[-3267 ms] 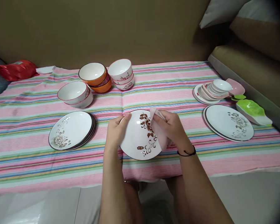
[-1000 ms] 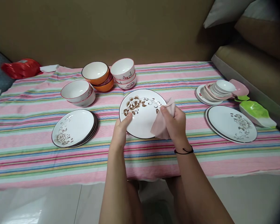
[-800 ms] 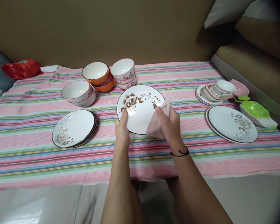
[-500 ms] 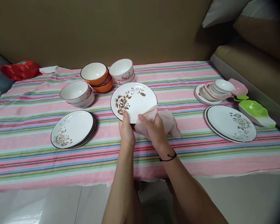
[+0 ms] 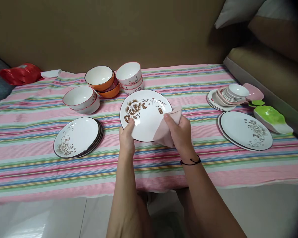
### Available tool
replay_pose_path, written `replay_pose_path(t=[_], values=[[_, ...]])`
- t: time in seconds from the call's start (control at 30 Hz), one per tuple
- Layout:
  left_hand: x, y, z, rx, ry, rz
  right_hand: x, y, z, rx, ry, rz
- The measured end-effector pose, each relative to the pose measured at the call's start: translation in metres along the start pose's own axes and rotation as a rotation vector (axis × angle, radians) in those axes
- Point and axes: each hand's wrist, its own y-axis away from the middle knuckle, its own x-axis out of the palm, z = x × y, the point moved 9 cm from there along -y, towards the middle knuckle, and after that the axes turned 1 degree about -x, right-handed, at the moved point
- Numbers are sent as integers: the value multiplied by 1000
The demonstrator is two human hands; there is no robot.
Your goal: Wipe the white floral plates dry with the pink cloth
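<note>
A white plate [image 5: 149, 122] with a dark rim and a brown flower print is held up above the striped cloth. My left hand [image 5: 127, 137] grips its lower left edge, thumb on top near the flower. At the right edge, my right hand [image 5: 181, 132] holds a pale pink cloth [image 5: 165, 130] folded over the rim, its thumb pressing on the upper side. The fingers under the plate are hidden. To the left lies a stack of matching plates [image 5: 76, 135]; on the right are more large plates [image 5: 240, 130], one on another.
Behind the plate stand white bowls [image 5: 130, 74], orange bowls [image 5: 100, 77] and another white pair [image 5: 80, 99]. Small dishes [image 5: 234, 94] are piled at the right beside a green leaf-shaped dish [image 5: 272, 117]. A red bundle [image 5: 22, 74] lies far left. The striped cloth [image 5: 164, 168] ends at the front edge.
The plate has turned clockwise and tilted up slightly. My right hand has slid with the cloth to the right along the rim, and my left hand has shifted a little left.
</note>
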Motion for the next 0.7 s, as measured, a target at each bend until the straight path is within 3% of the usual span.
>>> replay_pose_path(t=[0.17, 0.3, 0.43, 0.53, 0.7], values=[[9, 3, 1, -163, -108, 254, -9, -3, 5, -41, 12, -11], [4, 10, 7, -323, -203, 322, -11, -4, 5, -46, 44, 58], [2, 15, 6, -373, -254, 408, -12, -5, 3, -32, 51, 120], [1, 22, 8, -440, -308, 471, -6, -6, 0, 4, 42, 226], [3, 39, 19, -614, -421, 640, 17, 5, -16, 123, 63, 551]])
